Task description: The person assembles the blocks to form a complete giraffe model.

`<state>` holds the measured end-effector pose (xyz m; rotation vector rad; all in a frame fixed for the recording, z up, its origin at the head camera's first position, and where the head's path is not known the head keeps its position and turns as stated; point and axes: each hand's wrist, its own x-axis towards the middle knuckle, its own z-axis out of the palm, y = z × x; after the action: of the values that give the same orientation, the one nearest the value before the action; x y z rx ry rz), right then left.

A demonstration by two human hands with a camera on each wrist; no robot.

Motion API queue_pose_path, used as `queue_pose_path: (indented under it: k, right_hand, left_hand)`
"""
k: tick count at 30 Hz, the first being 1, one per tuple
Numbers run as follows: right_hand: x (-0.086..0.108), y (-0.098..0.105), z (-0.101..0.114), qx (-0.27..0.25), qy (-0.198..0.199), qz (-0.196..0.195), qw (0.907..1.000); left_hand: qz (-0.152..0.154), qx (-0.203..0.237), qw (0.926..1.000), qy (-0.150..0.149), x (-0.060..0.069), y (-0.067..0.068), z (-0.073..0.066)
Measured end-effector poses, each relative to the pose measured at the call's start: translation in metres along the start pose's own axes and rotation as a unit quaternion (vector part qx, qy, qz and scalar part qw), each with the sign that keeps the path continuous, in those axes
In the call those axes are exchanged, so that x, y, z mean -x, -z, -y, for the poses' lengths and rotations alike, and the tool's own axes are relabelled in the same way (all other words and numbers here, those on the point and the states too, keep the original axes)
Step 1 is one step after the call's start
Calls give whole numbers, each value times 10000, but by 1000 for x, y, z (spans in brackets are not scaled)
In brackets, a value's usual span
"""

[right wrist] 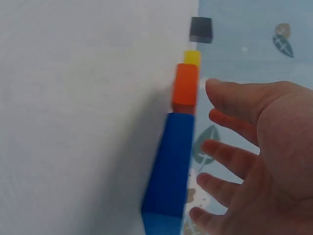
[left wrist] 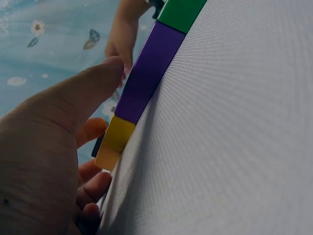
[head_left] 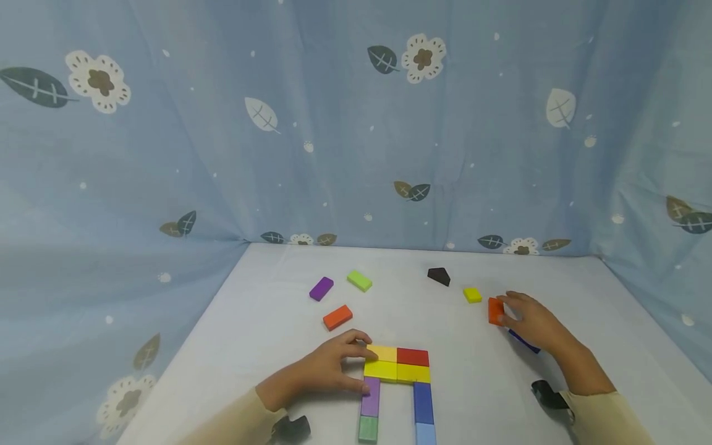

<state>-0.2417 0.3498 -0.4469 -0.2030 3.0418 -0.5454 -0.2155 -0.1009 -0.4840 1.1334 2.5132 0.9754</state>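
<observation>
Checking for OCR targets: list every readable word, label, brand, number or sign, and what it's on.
None: no readable text in any view.
Blocks: no lettering on visible faces.
Blue cloth: leaf and flower prints, no words seen.
Black wrist pieces: too small and dark to tell.

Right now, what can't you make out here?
Head view: dark blue block, partly hidden by the right hand.
Head view: light blue block, near end cut off by the bottom edge.
Left wrist view: green block, cut off by the top edge.
Right wrist view: orange block, edges blurred.
</observation>
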Motion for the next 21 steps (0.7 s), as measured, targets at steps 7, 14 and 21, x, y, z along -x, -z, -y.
queue_pose_path:
  k: [7, 14, 21]
  right_hand:
    - [0, -6, -2, -261, -25, 199, 9995]
    - [1, 2, 13, -195, -256, 577, 9978]
    - [4, -2, 31, -33, 54, 720, 9974]
  left_hand:
    - [8, -38, 10000, -24, 0, 1, 0]
    - [-51, -29, 10000, -28, -1, 0, 1]
    - [-94, -39, 9999, -134, -1, -2, 3]
